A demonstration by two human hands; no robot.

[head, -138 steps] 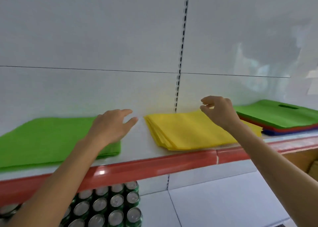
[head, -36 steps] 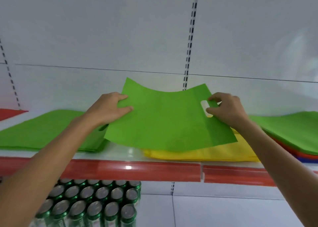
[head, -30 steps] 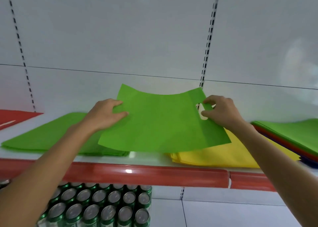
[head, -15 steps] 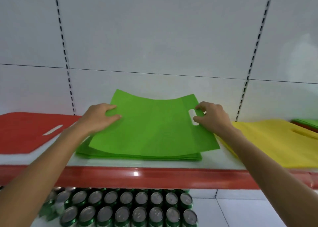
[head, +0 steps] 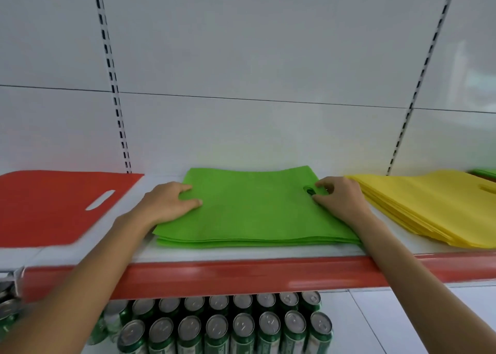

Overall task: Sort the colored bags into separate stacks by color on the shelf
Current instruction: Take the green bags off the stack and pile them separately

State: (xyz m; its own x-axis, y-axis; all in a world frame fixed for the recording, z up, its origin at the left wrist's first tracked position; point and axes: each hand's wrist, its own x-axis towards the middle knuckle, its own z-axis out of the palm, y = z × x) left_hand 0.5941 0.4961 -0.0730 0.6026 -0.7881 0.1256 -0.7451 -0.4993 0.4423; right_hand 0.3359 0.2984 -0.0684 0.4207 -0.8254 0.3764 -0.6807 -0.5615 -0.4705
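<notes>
The shelf (head: 241, 255) carries red bag (head: 48, 206), green stack (head: 255, 214), yellow stack (head: 434, 206).

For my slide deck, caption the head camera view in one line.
Left hand presses and right hand pinches a green bag onto the green stack, between a red bag and a yellow stack.

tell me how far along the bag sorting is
Done: red pile, green stack and yellow stack lie apart on the shelf. In hand: the top green bag, left hand flat on it, right hand pinching at its handle hole. Left: seemingly the far-right green bags.
</notes>
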